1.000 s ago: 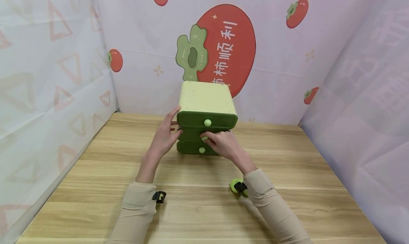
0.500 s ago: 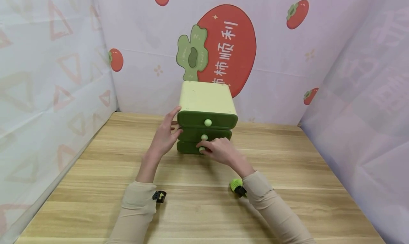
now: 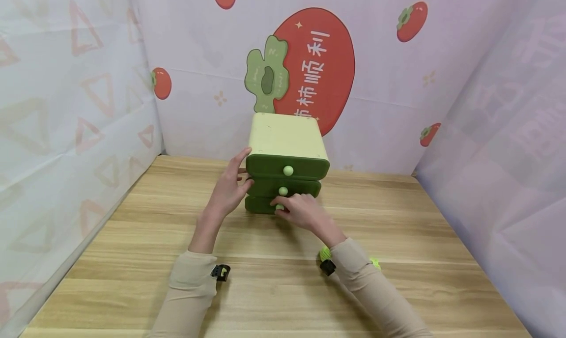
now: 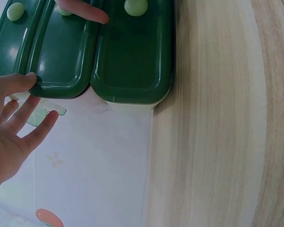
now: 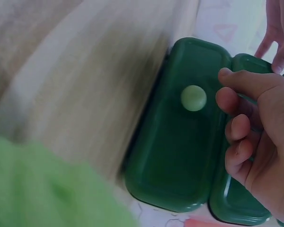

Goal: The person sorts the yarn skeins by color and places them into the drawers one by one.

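Observation:
A small cabinet (image 3: 285, 134) with a cream top and several dark green drawers stands on the wooden table, with a round pale knob on each drawer front. At its left side my left hand (image 3: 226, 190) steadies it. The left thumb touches the end of the middle drawer (image 4: 61, 56), and the other fingers are spread along the side. My right hand (image 3: 305, 211) hovers before the lower drawers, close to the bottom knob (image 5: 194, 98). In the right wrist view its loosely bent fingers are apart from that knob and hold nothing. How far each drawer sits in is hard to tell.
Under my right forearm lies a bright yellow-green textured thing (image 3: 325, 253), mostly hidden by the sleeve. A black wrist device (image 3: 220, 272) hangs at the left cuff. Printed cloth walls (image 3: 199, 122) enclose the table (image 3: 274, 289) at the back and sides.
My right hand has moved down from the middle knob to the bottom one and drawn slightly off it. More of the yellow-green thing shows beyond the sleeve. The left hand has stayed in place.

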Demonstrator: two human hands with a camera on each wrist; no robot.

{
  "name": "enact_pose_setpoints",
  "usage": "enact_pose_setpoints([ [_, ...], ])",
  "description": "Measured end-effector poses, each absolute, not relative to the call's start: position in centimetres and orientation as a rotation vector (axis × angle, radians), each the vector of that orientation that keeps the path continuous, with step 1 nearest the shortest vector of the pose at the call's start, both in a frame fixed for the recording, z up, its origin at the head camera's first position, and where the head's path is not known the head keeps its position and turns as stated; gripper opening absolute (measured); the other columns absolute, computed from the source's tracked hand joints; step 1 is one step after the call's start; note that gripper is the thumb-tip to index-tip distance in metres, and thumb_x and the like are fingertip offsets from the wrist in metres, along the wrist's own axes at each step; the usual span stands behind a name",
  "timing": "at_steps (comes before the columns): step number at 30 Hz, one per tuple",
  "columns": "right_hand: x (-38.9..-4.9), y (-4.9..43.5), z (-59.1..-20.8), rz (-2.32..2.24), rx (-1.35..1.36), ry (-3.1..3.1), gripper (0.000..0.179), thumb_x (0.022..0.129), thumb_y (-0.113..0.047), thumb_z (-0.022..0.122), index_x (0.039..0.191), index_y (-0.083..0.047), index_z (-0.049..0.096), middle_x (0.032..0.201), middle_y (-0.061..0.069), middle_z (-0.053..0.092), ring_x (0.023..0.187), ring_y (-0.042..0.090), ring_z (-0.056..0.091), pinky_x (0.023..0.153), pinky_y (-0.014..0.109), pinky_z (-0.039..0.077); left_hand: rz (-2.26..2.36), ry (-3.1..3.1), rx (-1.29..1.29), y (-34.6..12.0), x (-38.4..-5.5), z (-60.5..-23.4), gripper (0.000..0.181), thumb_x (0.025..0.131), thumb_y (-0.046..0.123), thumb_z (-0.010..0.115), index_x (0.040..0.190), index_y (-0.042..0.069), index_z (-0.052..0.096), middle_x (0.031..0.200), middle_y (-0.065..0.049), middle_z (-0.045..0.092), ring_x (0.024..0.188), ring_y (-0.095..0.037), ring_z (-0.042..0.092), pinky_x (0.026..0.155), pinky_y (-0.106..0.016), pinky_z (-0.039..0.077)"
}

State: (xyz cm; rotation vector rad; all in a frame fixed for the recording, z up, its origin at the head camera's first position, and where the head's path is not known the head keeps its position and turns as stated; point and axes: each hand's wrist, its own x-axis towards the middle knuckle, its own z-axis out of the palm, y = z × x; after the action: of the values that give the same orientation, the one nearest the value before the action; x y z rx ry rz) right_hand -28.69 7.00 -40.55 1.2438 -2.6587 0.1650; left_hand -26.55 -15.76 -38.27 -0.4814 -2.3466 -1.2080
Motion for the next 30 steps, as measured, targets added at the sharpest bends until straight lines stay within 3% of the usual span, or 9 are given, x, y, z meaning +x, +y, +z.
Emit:
enact_pose_setpoints([
  [13,-28.5,7.0,-42.0,0.249,1.093,-2.700,0.020,0.086,-0.024,0.068,0.106,-0.025,0.069,0.071,-0.010,0.063,0.054,0.003,0.049,0.045,0.020,0.038,-1.222,-2.328,-0.506,-15.8,-26.7,-38.3,0.087,0.083,-0.004,0.065,0.147,0.037,0.022,0.148,-0.004,0.033,0.108,-0.031,0.060,0.086,-0.047,0.052],
  [22,-28.8,7.1,-42.6,0.216,1.029,-2.703,0.020,0.086,-0.024,0.068,0.106,-0.026,0.070,0.064,-0.010,0.058,0.050,0.005,0.045,0.045,0.020,0.037,-1.217,-2.342,-0.498,-15.8,-26.8,-38.3,0.088,0.083,-0.004,0.065,0.147,0.038,0.021,0.149,-0.004,0.031,0.109,-0.032,0.059,0.087,-0.047,0.052],
  [30,-29.0,7.0,-42.8,0.194,1.020,-2.657,0.017,0.087,-0.021,0.066,0.103,-0.027,0.071,0.066,-0.007,0.062,0.048,0.005,0.044,0.042,0.020,0.035,-1.213,-2.336,-0.502,-15.8,-26.8,-38.4,0.088,0.084,-0.004,0.065,0.147,0.038,0.021,0.149,-0.004,0.032,0.108,-0.031,0.059,0.087,-0.047,0.052],
])
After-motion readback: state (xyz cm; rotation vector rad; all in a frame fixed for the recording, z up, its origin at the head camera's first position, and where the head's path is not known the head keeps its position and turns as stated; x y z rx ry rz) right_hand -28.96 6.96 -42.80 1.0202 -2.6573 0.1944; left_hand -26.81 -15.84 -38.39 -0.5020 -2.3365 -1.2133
